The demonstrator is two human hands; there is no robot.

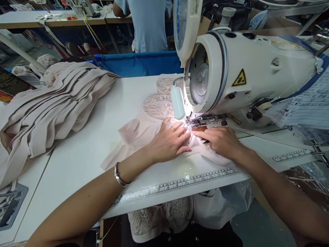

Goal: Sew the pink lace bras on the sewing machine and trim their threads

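Note:
A pale pink bra with lace cups (158,106) lies on the white sewing table, partly under the presser foot (189,120) of a sewing machine (246,72). My left hand (173,140) rests on the lace just left of the needle area, its fingers stretched out and lying flat. On the other side, my right hand (223,141) presses an extended index finger on the fabric close to the foot. Dark pointed tips of what look like thread snips (205,141) stick out beneath its curled fingers; the rest of them is hidden. A lamp (178,103) lights the stitching spot.
A large pile of pale pink fabric pieces (74,92) lies at the left. A ruler strip (177,187) runs along the table's front edge. More lace cups (164,214) sit below it on my lap. Behind the blue cloth bin (141,63), a person in blue (149,25) is at another table.

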